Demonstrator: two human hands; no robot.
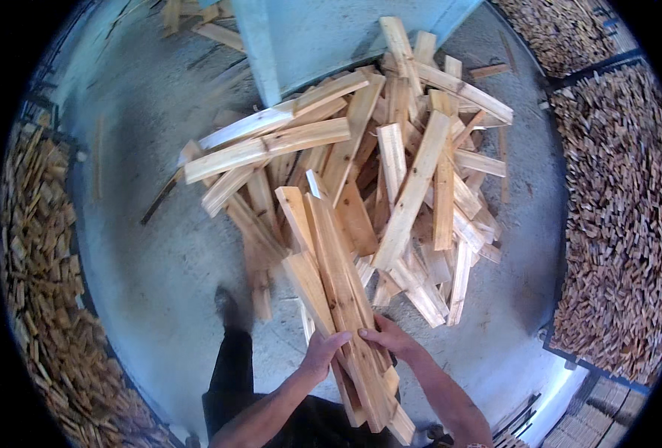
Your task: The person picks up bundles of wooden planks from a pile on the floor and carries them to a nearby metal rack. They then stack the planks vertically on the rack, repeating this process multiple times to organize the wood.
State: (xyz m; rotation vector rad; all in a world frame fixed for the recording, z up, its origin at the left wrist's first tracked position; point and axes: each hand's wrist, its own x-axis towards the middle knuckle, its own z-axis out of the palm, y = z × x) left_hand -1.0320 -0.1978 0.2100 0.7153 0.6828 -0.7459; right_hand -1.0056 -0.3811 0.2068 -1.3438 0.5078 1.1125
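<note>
A bundle of wooden boards [338, 287] lies lengthwise between my hands, close in front of my body. My left hand [322, 354] is closed round the bundle's left side, its thumb resting on the top board. On the right side my right hand [392, 337] grips the same bundle, thumb also on top; its other fingers are hidden beneath the wood. The boards are uneven at both ends and several are stacked together. Beyond the bundle's far end lies a loose heap of similar boards [420, 179] on the floor, pointing in many directions.
A light blue panel [331, 37] stands behind the heap. Large crates packed with small wood pieces line the right [618, 224] and the left [40, 284]. Stacked flat boards [596, 411] sit at the lower right. My foot [226, 305] is on the grey concrete floor [148, 254].
</note>
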